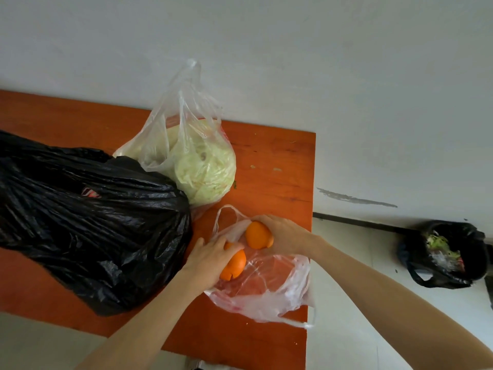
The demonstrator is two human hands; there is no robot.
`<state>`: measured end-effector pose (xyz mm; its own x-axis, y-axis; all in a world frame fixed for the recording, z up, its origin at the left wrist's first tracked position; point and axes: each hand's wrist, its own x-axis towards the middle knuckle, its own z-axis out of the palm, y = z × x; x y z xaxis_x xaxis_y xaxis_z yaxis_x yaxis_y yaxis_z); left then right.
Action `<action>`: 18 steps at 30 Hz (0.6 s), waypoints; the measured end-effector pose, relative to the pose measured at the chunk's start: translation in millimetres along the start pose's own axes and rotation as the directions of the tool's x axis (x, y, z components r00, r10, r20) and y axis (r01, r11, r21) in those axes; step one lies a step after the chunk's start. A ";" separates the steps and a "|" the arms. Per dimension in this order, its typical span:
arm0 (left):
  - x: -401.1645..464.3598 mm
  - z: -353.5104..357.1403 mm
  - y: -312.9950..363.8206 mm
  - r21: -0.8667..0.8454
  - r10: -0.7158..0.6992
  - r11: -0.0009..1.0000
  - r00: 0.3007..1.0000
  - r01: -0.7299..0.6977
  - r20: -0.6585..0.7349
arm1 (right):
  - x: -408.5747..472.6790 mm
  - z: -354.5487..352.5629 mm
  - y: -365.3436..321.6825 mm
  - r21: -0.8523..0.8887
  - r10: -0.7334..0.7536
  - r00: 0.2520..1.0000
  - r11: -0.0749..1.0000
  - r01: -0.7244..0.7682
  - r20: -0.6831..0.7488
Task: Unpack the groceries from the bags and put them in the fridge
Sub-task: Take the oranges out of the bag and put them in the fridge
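Orange fruit fills both our hands: the left hand (210,253) curls round one orange (234,265) at about 7 o'clock of the other, and the right hand (282,233) holds the second orange (257,235), fingers wrapped over its far side. So each grip is closed on a fruit, neither one wide. Both oranges sit just above the mouth of the thin clear bag (266,289), which lies slack at the desk's (280,161) right edge, its lower corner drooping past that edge.

We judge the main risk to be that bag. Its film lies against the left-hand orange, and if it clings as we lift, the bag could drag off the edge; we cannot tell whether anything is left inside. With both hands full we also have none spare to open the fridge, which is out of view, so an orange could slip and roll.

At 11 o'clock from the hands a cabbage (205,166) sits in another clear bag (184,108), leaning against the big black bag (88,217) at 9 o'clock; a nudge from our left forearm could tip it. Down on the floor at 3 o'clock stands a small black bin bag (448,255)
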<state>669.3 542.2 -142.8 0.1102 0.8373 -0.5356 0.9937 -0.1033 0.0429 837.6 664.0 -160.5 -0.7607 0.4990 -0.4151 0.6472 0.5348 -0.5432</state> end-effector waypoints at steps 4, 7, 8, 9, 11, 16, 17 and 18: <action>5.6 0.2 -1.9 0.059 -0.005 0.998 1.000 0.004 0.020 | -17.6 -3.8 -3.1 0.212 0.123 0.988 0.972 -0.101 -0.093; 4.7 1.8 -1.4 0.083 -0.043 0.996 0.999 0.045 -0.026 | -27.1 -3.1 -5.8 0.342 0.213 0.956 0.930 -0.134 -0.204; 3.9 2.4 -1.0 0.069 -0.061 0.996 0.997 0.064 -0.045 | -29.7 -2.7 -6.4 0.360 0.229 0.943 0.924 -0.132 -0.241; 3.4 3.0 -0.6 0.041 -0.082 0.996 0.995 0.085 -0.058 | -32.6 -2.4 -7.5 0.372 0.239 0.932 0.920 -0.128 -0.271; 2.5 3.8 -0.8 -0.030 -0.122 0.992 0.989 0.120 -0.086 | -38.6 -2.1 -11.4 0.384 0.250 0.917 0.916 -0.120 -0.310; -1.1 -12.4 -6.5 -0.309 -0.149 0.948 0.963 0.075 -0.223 | -55.8 -1.6 -27.5 0.437 0.306 0.857 0.893 -0.107 -0.414; -2.1 -18.7 -7.6 -0.402 -0.147 0.915 0.952 0.028 -0.269 | -60.8 -3.4 -31.6 0.456 0.327 0.837 0.884 -0.106 -0.439; -3.2 -25.6 -8.5 -0.495 -0.149 0.869 0.940 -0.023 -0.306 | -66.6 -5.7 -35.9 0.473 0.350 0.813 0.875 -0.106 -0.465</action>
<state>661.0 554.1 -119.8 -0.0390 0.9670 -0.2518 0.8703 0.1567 0.4669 865.3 615.4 -109.2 -0.3693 0.9100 -0.1885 0.6237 0.0923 -0.7762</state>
